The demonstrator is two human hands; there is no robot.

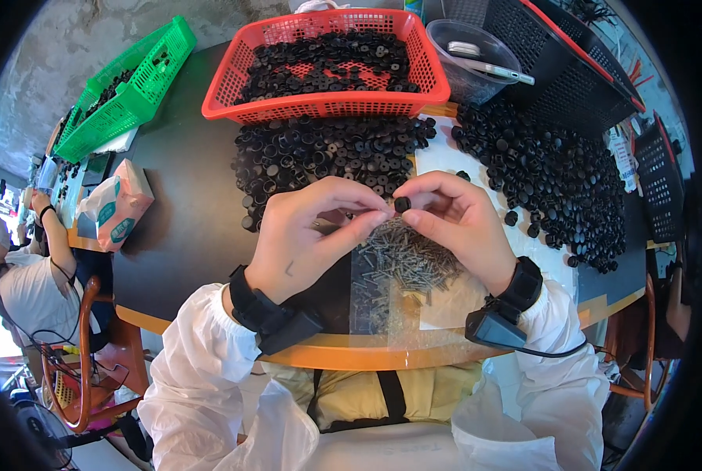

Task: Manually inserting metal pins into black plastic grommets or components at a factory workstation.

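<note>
My right hand (464, 228) pinches a small round black cap (402, 205) between thumb and fingertips, above the middle of the table. Close beside it, my left hand (308, 224) has thumb and forefinger pressed together, their tips almost at the cap; whatever they pinch is too small to make out. Just below the fingertips lies a heap of thin metal screws (410, 259) on clear plastic. Behind my hands spreads a pile of black rings and discs (327, 149). Over to the right, many rounded black caps (555, 180) lie on a white sheet.
A red basket (327, 104) of black parts stands at the back, beside a clear tub (476, 74) holding a phone. Black crates (555, 55) rise behind right. At left are a tissue pack (123, 206) and a green basket (135, 98); another person (33, 267) sits beyond.
</note>
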